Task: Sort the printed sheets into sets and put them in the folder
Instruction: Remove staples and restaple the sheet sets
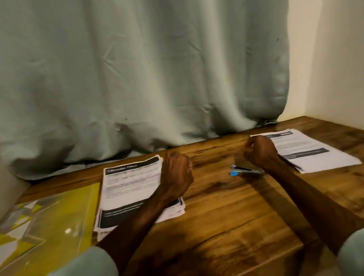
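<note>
A stack of printed sheets (130, 187) with black header bands lies left of centre on the wooden table. My left hand (176, 172) is a closed fist at that stack's right edge, with my forearm lying across its lower part. A second set of printed sheets (309, 150) lies at the far right. My right hand (261, 151) is a closed fist at that set's left edge, holding nothing. A yellow and grey clear plastic folder (39, 226) lies flat at the left.
A small blue and silver stapler (243, 170) lies between my hands, partly under my right wrist. A grey-green curtain (124, 76) hangs to the table's back edge. A cream wall (343, 51) bounds the right side. The wooden table (230, 211) stretches toward me.
</note>
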A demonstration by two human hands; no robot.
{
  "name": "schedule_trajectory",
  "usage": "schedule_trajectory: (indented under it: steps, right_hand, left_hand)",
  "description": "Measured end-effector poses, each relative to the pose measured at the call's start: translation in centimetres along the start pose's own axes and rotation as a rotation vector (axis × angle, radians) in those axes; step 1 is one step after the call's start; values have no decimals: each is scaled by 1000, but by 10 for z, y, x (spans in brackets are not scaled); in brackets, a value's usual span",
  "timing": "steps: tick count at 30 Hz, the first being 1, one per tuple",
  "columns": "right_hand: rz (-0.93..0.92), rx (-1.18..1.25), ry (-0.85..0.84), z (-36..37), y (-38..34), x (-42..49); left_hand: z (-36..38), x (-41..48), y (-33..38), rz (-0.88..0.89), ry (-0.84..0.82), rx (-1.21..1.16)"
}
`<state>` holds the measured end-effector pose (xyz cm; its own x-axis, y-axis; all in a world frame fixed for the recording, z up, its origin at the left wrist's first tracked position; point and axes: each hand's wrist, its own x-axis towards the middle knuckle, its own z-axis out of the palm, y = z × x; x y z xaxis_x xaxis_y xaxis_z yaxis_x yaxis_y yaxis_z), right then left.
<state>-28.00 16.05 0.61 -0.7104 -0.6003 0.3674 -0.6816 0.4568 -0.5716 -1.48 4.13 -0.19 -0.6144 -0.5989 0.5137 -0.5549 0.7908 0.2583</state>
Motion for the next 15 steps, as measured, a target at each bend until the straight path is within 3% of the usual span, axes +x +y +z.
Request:
schedule_trajectory:
  steps: [7,11,15]
  right_hand:
    - [116,-388,-222,-46,71,4]
    - [110,-412,-262,-44,87,11]
    - [9,-460,-264,-38,96,17]
  left_hand:
    - [56,50,137,24,-118,-140]
    - [72,67,189,60,-166,-139]
    - [93,97,217,-31,-266,-334]
